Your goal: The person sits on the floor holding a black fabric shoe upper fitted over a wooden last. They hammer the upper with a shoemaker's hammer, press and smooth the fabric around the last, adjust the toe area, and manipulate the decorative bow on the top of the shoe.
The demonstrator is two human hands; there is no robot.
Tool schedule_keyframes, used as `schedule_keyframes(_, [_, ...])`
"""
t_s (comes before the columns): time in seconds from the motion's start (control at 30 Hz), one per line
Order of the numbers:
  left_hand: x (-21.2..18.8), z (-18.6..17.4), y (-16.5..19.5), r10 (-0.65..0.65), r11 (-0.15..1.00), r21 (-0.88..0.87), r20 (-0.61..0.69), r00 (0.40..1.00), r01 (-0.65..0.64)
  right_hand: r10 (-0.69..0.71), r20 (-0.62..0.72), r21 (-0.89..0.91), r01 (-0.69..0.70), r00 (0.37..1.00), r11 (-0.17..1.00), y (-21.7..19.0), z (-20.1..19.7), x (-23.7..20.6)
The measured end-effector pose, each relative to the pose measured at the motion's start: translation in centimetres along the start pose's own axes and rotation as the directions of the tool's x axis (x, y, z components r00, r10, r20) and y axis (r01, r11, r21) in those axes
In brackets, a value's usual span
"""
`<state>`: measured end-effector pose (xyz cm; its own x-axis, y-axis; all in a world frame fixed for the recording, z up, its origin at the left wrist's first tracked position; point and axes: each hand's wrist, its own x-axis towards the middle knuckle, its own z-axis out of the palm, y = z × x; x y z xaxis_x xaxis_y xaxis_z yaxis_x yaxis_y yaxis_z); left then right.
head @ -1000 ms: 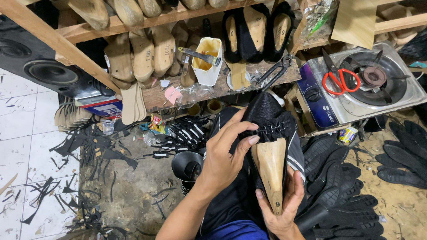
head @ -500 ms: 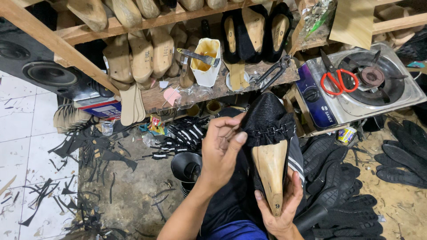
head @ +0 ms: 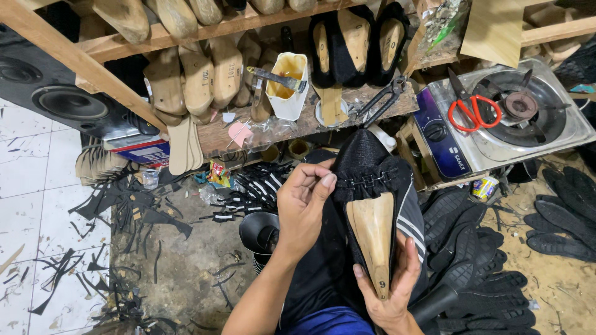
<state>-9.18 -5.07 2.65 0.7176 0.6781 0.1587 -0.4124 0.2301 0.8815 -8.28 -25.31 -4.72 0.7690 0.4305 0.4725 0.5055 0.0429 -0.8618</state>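
A wooden shoe last lies sole up over my lap, with a black fabric upper pulled over its toe and laced across with thread. My right hand grips the heel end of the last from below. My left hand comes in from the lower left. Its fingertips are curled and pinch the left edge of the upper beside the lacing.
A wooden shelf ahead carries several bare lasts, a white glue cup with a brush, and pincers. Red scissors lie on a gas stove. Black soles are piled right, a speaker and black scraps left.
My left hand's fingers have drawn back from the lacing and curled tighter at the upper's left edge. My right hand and the last have stayed put.
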Motion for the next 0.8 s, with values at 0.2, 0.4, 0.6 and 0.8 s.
schedule_keyframes(0.2, [-0.1,0.0,0.0,-0.007,1.000,0.014,-0.003,1.000,0.007,0.000,0.012,-0.008,0.000,1.000,1.000,-0.1,-0.1,0.0])
schedule_keyframes(0.4, [0.0,0.1,0.1,-0.010,1.000,0.016,-0.001,1.000,0.010,0.010,0.004,-0.025,-0.010,1.000,1.000,0.0,-0.1,-0.1])
schedule_keyframes(0.6, [0.1,-0.1,0.1,-0.005,1.000,0.030,0.021,1.000,0.004,0.047,-0.014,0.023,-0.047,0.999,0.999,0.2,-0.1,-0.5])
schedule_keyframes(0.8, [3.7,-0.2,1.0,-0.105,0.955,-0.230,0.324,0.940,0.186,0.007,0.007,0.026,-0.007,1.000,1.000,0.0,-0.2,-0.7])
